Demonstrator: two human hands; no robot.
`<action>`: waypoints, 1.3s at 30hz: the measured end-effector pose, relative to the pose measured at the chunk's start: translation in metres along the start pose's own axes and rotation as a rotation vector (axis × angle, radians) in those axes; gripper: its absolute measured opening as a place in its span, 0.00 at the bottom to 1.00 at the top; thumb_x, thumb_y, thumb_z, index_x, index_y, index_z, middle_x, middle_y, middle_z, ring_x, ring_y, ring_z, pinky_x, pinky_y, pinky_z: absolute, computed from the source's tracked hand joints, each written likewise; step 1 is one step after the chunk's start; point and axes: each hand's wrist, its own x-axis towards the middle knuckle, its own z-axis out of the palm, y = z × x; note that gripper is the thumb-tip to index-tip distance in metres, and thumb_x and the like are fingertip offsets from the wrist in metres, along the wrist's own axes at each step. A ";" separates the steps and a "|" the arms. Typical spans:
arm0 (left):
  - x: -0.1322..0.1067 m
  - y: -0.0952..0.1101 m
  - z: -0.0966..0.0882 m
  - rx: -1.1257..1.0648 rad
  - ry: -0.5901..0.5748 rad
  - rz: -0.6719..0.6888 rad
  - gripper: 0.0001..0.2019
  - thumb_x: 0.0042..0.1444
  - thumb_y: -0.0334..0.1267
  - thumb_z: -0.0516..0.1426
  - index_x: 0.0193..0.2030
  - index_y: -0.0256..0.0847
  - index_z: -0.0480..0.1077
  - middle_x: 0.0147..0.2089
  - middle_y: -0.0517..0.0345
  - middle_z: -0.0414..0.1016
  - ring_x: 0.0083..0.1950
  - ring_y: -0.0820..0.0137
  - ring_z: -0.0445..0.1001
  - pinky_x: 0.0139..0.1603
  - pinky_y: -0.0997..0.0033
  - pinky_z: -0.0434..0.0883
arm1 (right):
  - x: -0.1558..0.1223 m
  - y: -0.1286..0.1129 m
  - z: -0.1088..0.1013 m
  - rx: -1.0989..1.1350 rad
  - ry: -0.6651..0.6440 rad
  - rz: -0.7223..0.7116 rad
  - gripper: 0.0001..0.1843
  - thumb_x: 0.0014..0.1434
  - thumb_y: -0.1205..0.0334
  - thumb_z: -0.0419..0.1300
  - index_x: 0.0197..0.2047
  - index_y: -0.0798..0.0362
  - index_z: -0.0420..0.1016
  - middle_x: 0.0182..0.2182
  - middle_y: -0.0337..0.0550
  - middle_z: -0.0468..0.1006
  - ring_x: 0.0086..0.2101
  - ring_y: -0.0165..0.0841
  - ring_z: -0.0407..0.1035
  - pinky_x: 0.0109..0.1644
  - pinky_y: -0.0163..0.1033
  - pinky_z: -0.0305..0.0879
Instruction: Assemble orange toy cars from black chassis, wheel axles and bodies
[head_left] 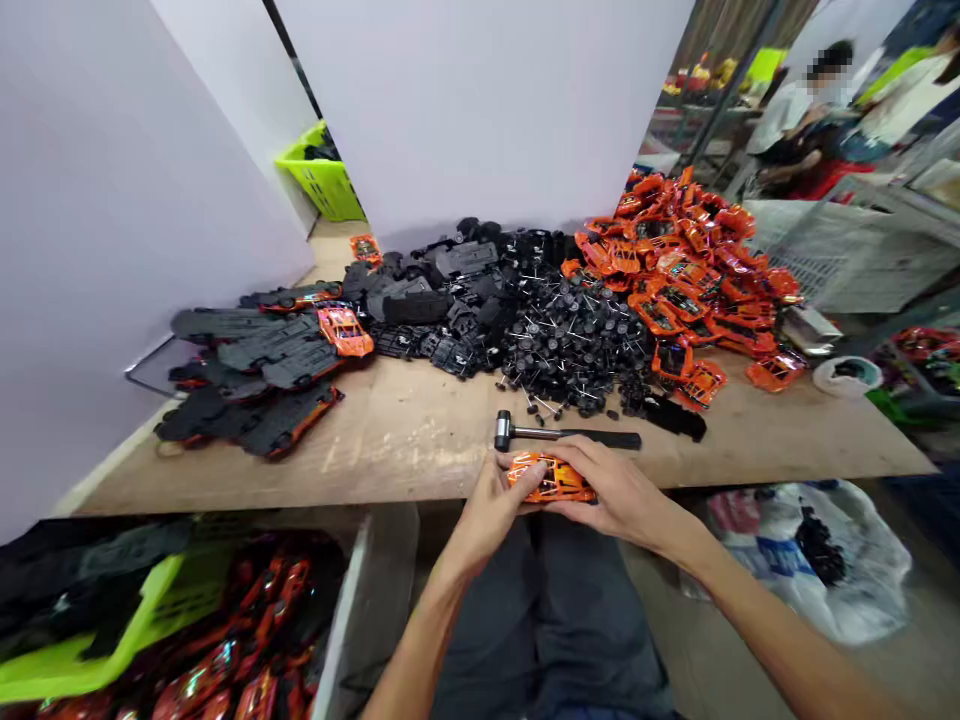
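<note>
A person's left hand [487, 510] and right hand [619, 490] reach inward, fingers clamped around an orange toy car body [551, 478] at the table edge. A black-handled hammer [562, 434] lies just beyond the fingertips on the wooden workbench [390, 450].

Here we go: we're at a wooden workbench [390, 450], white partition panels [465, 100] rising along its far edge, a lime-green plastic basket [319, 180] sitting in the gap beyond!
</note>
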 end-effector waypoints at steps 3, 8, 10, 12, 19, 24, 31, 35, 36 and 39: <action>-0.003 0.004 0.004 -0.034 0.004 -0.013 0.28 0.50 0.52 0.73 0.43 0.41 0.62 0.46 0.53 0.82 0.46 0.64 0.82 0.47 0.61 0.81 | -0.001 0.004 -0.001 0.008 0.059 -0.021 0.32 0.66 0.56 0.67 0.69 0.45 0.63 0.62 0.52 0.73 0.60 0.46 0.71 0.64 0.53 0.71; -0.002 0.003 0.007 -0.072 0.016 -0.026 0.28 0.49 0.52 0.74 0.42 0.42 0.61 0.48 0.51 0.82 0.50 0.59 0.82 0.49 0.56 0.81 | -0.004 0.011 0.006 0.017 0.117 -0.023 0.31 0.67 0.55 0.66 0.69 0.44 0.63 0.60 0.53 0.75 0.59 0.47 0.72 0.62 0.54 0.72; 0.000 0.000 0.006 -0.068 0.038 -0.027 0.29 0.48 0.52 0.74 0.41 0.42 0.61 0.47 0.52 0.81 0.50 0.59 0.82 0.48 0.57 0.81 | -0.005 0.015 0.010 0.007 0.095 -0.011 0.31 0.66 0.55 0.66 0.69 0.45 0.63 0.60 0.53 0.75 0.57 0.47 0.72 0.60 0.55 0.73; 0.001 -0.003 0.006 -0.065 0.055 -0.020 0.29 0.49 0.52 0.73 0.41 0.43 0.60 0.45 0.54 0.80 0.49 0.60 0.81 0.47 0.57 0.81 | -0.005 0.016 0.012 -0.020 0.071 -0.004 0.32 0.66 0.55 0.66 0.70 0.46 0.62 0.60 0.54 0.74 0.58 0.48 0.72 0.60 0.57 0.73; 0.003 -0.009 0.005 0.009 0.093 0.028 0.27 0.52 0.56 0.70 0.42 0.43 0.61 0.46 0.53 0.78 0.48 0.62 0.79 0.47 0.59 0.80 | 0.005 0.009 0.004 -0.108 -0.074 -0.007 0.30 0.69 0.50 0.63 0.69 0.47 0.63 0.60 0.54 0.74 0.58 0.49 0.70 0.61 0.59 0.72; 0.004 -0.013 0.007 -0.023 0.141 0.051 0.27 0.51 0.56 0.71 0.41 0.43 0.61 0.46 0.53 0.77 0.48 0.63 0.78 0.50 0.59 0.77 | -0.003 0.022 0.021 -0.257 0.007 -0.022 0.36 0.68 0.42 0.62 0.71 0.50 0.62 0.62 0.59 0.74 0.60 0.55 0.70 0.61 0.65 0.71; 0.008 -0.020 0.014 0.046 0.256 0.117 0.23 0.53 0.53 0.70 0.40 0.43 0.63 0.42 0.56 0.77 0.46 0.66 0.77 0.51 0.62 0.75 | 0.005 0.028 0.023 -0.378 -0.068 -0.112 0.35 0.68 0.41 0.60 0.69 0.56 0.66 0.60 0.64 0.75 0.59 0.59 0.69 0.62 0.67 0.66; 0.002 -0.017 0.010 0.088 0.213 0.182 0.23 0.53 0.52 0.71 0.39 0.43 0.63 0.42 0.56 0.76 0.46 0.65 0.77 0.51 0.63 0.76 | 0.014 0.013 0.003 -0.380 -0.098 -0.145 0.34 0.67 0.39 0.61 0.62 0.59 0.71 0.52 0.63 0.78 0.53 0.55 0.71 0.58 0.63 0.68; 0.001 -0.015 0.008 0.093 0.185 0.201 0.23 0.53 0.52 0.70 0.40 0.43 0.64 0.42 0.56 0.76 0.46 0.65 0.77 0.51 0.63 0.76 | 0.013 0.010 -0.003 -0.346 -0.077 -0.137 0.36 0.65 0.37 0.62 0.62 0.59 0.70 0.53 0.62 0.77 0.53 0.55 0.71 0.59 0.63 0.67; -0.001 -0.010 -0.004 0.130 0.050 0.250 0.22 0.57 0.48 0.69 0.50 0.44 0.65 0.45 0.56 0.79 0.45 0.65 0.79 0.49 0.65 0.76 | 0.002 0.006 -0.015 -0.092 0.075 -0.009 0.38 0.65 0.36 0.62 0.67 0.53 0.66 0.58 0.58 0.75 0.57 0.50 0.69 0.63 0.58 0.65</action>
